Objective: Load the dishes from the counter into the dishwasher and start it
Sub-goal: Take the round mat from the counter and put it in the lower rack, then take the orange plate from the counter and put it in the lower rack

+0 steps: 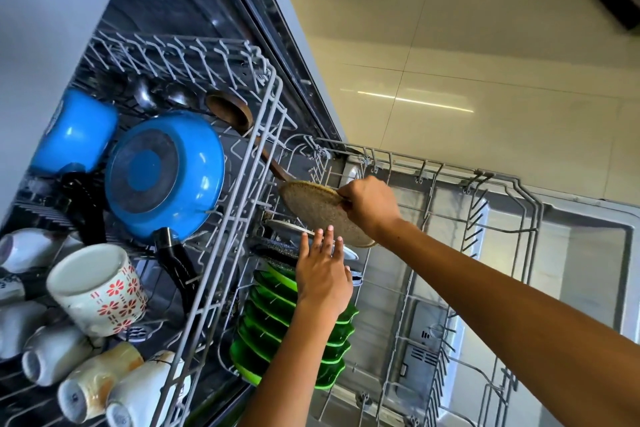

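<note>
My right hand (369, 203) pinches the speckled plate (320, 213) by its rim, above the green plates (277, 308) racked in the lower rack (502, 184). My left hand (322, 274), fingers straight and holding nothing, hovers over those plates. The plate looks stiff, breakable stoneware, probably heavy; I'd hold the rim firmly.

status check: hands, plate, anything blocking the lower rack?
Right hand grips speckled plate over lower rack. Left hand open, fingers on white plate. Green plates fill the rows beside it.
</note>
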{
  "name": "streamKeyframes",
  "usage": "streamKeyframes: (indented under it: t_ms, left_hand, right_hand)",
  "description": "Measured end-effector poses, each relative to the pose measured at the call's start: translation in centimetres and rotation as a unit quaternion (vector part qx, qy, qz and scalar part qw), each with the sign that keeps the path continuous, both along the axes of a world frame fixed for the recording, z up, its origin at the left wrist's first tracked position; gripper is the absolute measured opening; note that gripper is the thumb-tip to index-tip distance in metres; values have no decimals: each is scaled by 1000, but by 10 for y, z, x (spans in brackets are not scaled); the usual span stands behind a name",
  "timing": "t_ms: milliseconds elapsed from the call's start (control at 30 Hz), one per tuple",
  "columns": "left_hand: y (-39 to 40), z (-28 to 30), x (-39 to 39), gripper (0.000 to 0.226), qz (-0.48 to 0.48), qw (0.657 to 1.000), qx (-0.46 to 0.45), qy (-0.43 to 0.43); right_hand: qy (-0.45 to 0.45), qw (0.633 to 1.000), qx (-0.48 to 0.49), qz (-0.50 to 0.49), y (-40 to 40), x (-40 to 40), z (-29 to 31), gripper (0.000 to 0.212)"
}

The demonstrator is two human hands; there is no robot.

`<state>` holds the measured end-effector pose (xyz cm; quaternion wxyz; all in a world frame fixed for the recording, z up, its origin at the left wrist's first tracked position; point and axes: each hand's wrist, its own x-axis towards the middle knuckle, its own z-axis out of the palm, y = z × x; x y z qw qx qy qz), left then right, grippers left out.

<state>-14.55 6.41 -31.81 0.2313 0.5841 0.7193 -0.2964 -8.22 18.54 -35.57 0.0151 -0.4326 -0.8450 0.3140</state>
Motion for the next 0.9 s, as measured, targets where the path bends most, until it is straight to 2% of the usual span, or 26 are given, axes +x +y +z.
streamKeyframes:
  t_ms: [200, 333, 400, 500, 700, 900]
  left_hand:
    - [-2, -3, -1, 57, -11, 1000, 5, 5]
    - [-5, -3, 0, 57, -17, 999, 34, 3]
    - [-7, -3, 1, 57, -13, 998, 55, 0]
    - [-11, 1, 5, 55, -14, 994, 106, -27]
    - [-45, 38, 28, 44, 64, 955, 272, -96]
    - [-133, 110, 78, 45, 155, 914, 358, -113]
  right_hand:
    - [-2, 1000, -17, 18, -3, -2, -18, 17]
    - [-16, 997, -73, 11, 3, 13, -18, 33]
    - [-19, 996, -81, -11, -2, 26, -12, 36]
    - [31, 994, -63, -82, -16, 49, 5, 35]
    - [156, 978, 43, -135, -65, 99, 58, 25]
    - [173, 977, 46, -112, -142, 141, 120, 29]
